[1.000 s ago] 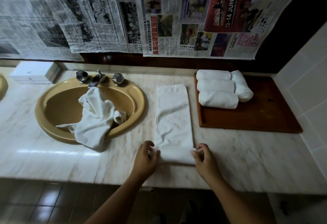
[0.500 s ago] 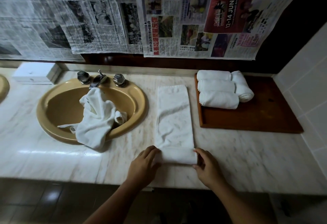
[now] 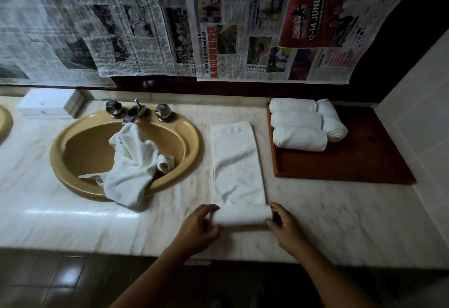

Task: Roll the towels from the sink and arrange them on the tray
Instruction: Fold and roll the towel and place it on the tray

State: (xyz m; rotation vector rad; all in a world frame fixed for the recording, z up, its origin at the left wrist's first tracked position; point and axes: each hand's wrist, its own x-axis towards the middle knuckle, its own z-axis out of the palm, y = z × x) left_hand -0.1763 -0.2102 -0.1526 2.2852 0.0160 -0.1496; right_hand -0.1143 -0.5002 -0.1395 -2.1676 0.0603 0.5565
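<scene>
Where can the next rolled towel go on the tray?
The tray is bare in front of the four rolled towels and to their right, toward the tiled wall. Its back-left corner is crowded.

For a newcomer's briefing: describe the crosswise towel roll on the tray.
Find the wooden tray right of the sink. Four white towel rolls sit in its back left corner. Yours is the rightmost roll, pointing front to back; the other three lie sideways.

single head-worn view, forward and down, close over the marble counter
</scene>
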